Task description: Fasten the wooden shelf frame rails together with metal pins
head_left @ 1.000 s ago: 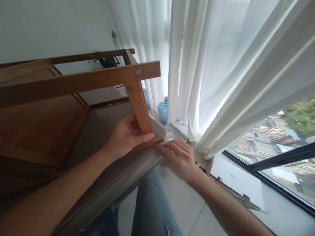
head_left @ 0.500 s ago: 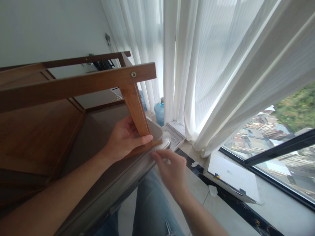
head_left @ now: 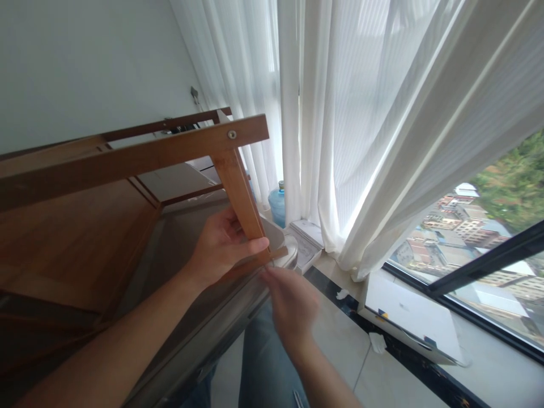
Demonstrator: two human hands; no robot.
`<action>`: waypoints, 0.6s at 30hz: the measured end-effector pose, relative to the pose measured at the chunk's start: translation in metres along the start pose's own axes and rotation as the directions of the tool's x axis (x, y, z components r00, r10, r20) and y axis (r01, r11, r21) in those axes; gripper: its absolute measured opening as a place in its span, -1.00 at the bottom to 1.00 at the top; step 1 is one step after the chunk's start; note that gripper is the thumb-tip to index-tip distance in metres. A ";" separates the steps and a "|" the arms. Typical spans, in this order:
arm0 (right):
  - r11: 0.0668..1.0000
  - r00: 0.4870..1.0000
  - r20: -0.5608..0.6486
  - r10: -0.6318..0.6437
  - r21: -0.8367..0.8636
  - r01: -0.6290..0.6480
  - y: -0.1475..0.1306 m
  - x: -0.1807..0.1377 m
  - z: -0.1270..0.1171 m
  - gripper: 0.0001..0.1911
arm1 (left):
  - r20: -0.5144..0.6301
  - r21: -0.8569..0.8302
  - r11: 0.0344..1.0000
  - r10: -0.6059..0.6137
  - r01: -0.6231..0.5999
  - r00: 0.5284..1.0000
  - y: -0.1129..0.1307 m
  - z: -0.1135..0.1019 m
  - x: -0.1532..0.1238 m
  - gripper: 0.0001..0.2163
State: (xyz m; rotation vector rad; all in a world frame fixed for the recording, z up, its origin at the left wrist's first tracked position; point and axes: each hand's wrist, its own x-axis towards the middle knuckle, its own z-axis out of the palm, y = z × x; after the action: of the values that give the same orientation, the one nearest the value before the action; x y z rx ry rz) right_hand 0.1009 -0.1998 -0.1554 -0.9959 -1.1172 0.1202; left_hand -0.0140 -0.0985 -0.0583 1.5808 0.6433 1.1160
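A brown wooden furniture frame [head_left: 148,156] stands tilted on a grey-brown surface, a round metal bolt head [head_left: 232,135] in its top rail. My left hand [head_left: 219,246] is closed round the lower part of its short wooden post [head_left: 233,184], thumb lying along the near edge. Right beside that thumb, at the joint between post and bottom rail [head_left: 278,253], my right hand [head_left: 293,303] is closed in a pinch. A thin, pale rod-like piece shows at its fingertips; motion blur hides what kind it is.
White curtains [head_left: 314,113] hang behind, with a blue water jug [head_left: 277,205] and a flat box [head_left: 304,241] at their foot. A white box-like case [head_left: 412,314] lies on the right by the window. Crumpled tissue [head_left: 377,342] lies on the floor.
The view has shifted slightly, so most things sit a little lower. My left hand keeps its grip on the post. My right hand has turned at the joint, its fingers more curled and blurred.
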 end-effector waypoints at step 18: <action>0.903 0.940 0.095 -0.327 -0.261 0.340 -0.005 0.029 -0.014 -0.77 | -0.006 -0.015 1.000 -0.020 0.020 1.000 0.009 0.001 -0.001 -0.62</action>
State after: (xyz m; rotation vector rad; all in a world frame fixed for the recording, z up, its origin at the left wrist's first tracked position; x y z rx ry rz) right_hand 0.1237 -0.1954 -0.1332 -1.0331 -1.3599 -0.2974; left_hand -0.0151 -0.1023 -0.0503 1.5554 0.6522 1.1088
